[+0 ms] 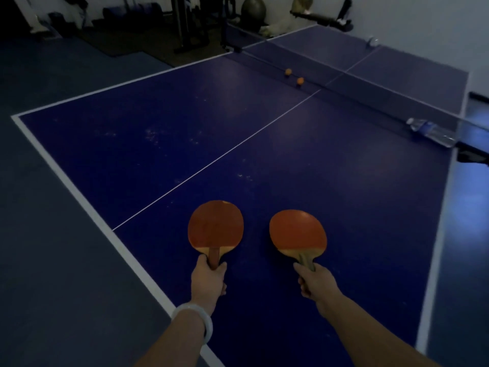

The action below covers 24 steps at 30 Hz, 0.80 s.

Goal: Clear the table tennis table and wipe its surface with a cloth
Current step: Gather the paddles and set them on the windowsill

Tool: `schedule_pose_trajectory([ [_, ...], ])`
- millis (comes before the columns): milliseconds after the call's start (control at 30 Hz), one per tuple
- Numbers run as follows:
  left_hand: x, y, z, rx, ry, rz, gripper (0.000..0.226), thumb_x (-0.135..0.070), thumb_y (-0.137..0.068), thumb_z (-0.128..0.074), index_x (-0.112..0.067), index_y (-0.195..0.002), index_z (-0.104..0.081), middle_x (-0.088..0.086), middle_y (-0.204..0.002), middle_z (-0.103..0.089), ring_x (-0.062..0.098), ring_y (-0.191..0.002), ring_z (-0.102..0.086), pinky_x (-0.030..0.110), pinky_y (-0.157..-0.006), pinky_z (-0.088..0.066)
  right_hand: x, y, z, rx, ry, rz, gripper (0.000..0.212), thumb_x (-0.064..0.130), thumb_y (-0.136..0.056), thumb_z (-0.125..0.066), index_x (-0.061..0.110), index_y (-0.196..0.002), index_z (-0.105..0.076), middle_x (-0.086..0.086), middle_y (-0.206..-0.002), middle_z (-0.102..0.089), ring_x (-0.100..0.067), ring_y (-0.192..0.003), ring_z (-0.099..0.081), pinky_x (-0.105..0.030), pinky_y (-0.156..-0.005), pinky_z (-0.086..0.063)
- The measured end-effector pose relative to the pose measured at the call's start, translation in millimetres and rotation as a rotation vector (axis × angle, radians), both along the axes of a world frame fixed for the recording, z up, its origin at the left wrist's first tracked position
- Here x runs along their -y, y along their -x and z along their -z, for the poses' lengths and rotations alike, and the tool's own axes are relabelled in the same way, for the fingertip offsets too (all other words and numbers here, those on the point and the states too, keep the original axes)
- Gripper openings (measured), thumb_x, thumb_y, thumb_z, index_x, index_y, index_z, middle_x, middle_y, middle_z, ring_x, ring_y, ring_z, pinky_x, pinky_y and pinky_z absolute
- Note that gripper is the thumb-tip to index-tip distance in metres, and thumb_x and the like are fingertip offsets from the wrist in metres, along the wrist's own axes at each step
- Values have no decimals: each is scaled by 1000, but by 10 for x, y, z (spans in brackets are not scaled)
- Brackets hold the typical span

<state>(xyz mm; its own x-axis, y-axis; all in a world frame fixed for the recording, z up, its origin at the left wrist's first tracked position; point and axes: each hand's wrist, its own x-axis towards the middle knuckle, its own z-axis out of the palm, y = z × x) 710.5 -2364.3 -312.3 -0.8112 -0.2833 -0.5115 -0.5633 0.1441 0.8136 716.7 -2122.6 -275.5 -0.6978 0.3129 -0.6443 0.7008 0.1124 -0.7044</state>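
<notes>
A blue table tennis table (238, 123) with white lines fills the view. My left hand (208, 282) grips the handle of a red paddle (215, 225) over the table's near end. My right hand (316, 283) grips the handle of a second red paddle (297, 231) beside it. Two orange balls (288, 72) (300, 81) lie by the net (370, 94). A clear plastic bottle (431, 132) lies on its side at the net's right end. A small pale object (372, 42) sits on the far half. No cloth shows.
Grey floor (66, 234) runs along the table's left side. Gym equipment (185, 25), an exercise ball (254, 7) and a bench (322, 19) stand beyond the far end. A white wall (436, 27) is at the right. The room is dim.
</notes>
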Motion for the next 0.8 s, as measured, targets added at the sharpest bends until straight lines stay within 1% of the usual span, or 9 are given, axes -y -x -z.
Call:
schedule_pose_trajectory([
  [100, -220, -148, -119, -46, 6, 65, 27, -29, -92, -63, -6, -88, -51, 10, -66, -55, 15, -42, -51, 27, -41, -46, -207, -235, -82, -23, -30, 22, 22, 27, -92, -67, 6, -89, -59, -7, -65, -56, -16, -55, -49, -27, -50, -46],
  [200, -479, -305, -231, -70, 26, 173, 33, -37, -92, -62, -6, -83, -52, 9, -62, -55, 16, -41, -50, 26, -40, -44, -451, -484, -186, -47, -71, 48, 24, 29, -91, -68, 8, -86, -59, -5, -63, -56, -14, -53, -49, -25, -47, -44],
  [333, -934, -552, -351, -94, 45, 333, 37, -41, -92, -60, -6, -85, -52, 9, -63, -56, 14, -40, -50, 24, -39, -42, -903, -883, -323, -93, -104, 89, 20, 27, -93, -65, 8, -87, -60, -4, -62, -56, -14, -53, -49, -25, -47, -44],
  [433, -1374, -783, -452, -107, 26, 404, 35, -41, -94, -58, -7, -87, -53, 10, -67, -58, 13, -41, -52, 25, -40, -44, -1322, -1242, -458, -145, -122, 168, 19, 24, -93, -64, 9, -84, -58, -4, -60, -55, -15, -51, -47, -25, -45, -43],
  [533, -1891, -1102, -573, -128, 4, 491, 33, -38, -95, -57, -6, -88, -54, 10, -69, -58, 13, -42, -53, 25, -41, -46, -1845, -1731, -631, -188, -163, 260, 23, 23, -93, -63, 8, -78, -54, -3, -57, -53, -13, -46, -45, -22, -41, -40],
  [600, -2237, -1308, -645, -143, -8, 555, 32, -35, -95, -57, -5, -88, -54, 11, -68, -58, 14, -43, -53, 26, -41, -45, -2190, -2091, -740, -210, -183, 322, 22, 20, -93, -62, 9, -78, -50, -2, -58, -51, -13, -47, -43, -23, -41, -39],
  [700, -2844, -1676, -729, -161, -30, 669, 30, -32, -95, -58, -3, -86, -53, 9, -65, -56, 14, -42, -52, 27, -41, -45, -2732, -2714, -896, -198, -222, 399, 18, 16, -93, -61, 10, -80, -50, -3, -60, -49, -14, -50, -44, -24, -44, -39],
  [800, -3535, -2099, -781, -165, -52, 820, 23, -25, -96, -58, -6, -85, -51, 7, -60, -54, 13, -40, -51, 28, -41, -44, -3284, -3398, -986, -165, -252, 501, 15, 10, -91, -59, 10, -78, -50, -4, -62, -48, -15, -51, -44, -25, -44, -39],
])
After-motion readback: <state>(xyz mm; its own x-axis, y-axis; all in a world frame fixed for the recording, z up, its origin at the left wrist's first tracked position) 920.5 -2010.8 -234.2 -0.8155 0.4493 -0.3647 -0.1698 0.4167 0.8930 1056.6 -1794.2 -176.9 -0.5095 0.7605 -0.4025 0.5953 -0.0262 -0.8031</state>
